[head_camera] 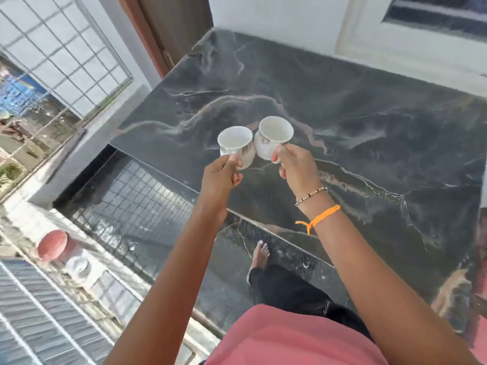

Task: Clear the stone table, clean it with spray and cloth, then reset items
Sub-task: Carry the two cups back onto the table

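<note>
Two white patterned cups are held side by side in the air above the dark veined stone table (355,122). My left hand (222,175) pinches the handle of the left cup (234,142). My right hand (296,168) pinches the handle of the right cup (275,133). The cups touch at their sides, and both look empty inside. They hang over the table's near left part, close to its front edge. Nothing else stands on the tabletop in view.
A wire-grid balcony railing (66,48) runs along the left, with a glossy dark floor (137,214) below the table. A reddish pot (52,245) stands on the ledge at lower left. A white wall and window frame (411,30) back the table. My foot (261,252) is by the table edge.
</note>
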Action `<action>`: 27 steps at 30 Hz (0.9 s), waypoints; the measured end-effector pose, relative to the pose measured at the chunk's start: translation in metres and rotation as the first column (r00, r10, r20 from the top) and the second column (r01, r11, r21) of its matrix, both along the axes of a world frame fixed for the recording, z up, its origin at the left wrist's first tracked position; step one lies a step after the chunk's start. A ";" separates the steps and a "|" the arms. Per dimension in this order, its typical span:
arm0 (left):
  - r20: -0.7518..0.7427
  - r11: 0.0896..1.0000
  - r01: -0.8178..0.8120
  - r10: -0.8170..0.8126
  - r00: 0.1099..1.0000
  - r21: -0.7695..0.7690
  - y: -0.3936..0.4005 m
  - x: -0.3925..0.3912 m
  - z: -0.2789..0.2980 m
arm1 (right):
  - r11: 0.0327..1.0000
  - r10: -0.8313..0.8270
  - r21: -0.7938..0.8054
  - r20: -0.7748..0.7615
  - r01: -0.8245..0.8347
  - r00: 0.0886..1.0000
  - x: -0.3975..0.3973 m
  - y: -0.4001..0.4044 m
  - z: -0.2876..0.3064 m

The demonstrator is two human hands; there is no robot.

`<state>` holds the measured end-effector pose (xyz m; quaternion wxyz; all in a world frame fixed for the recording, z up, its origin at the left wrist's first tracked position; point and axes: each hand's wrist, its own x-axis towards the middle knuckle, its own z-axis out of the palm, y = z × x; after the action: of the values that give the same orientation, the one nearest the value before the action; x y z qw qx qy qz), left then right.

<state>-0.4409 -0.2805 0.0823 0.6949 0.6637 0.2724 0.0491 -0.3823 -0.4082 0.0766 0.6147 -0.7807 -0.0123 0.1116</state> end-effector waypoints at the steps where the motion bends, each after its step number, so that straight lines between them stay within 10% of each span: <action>1: -0.001 1.000 0.002 -0.002 1.000 0.006 0.010 0.010 -0.001 | 1.000 -0.002 0.006 0.003 0.002 1.000 0.011 0.010 -0.002; 27: -0.016 0.958 0.285 -0.285 0.959 0.042 0.251 0.315 -0.042 | 0.950 -0.295 -0.127 -0.069 0.285 0.953 0.257 0.239 -0.034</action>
<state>-0.1263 -0.0292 0.0400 0.6786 0.7114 0.1762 -0.0485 -0.1257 -0.1690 0.0423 0.5783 -0.8026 0.1357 0.0545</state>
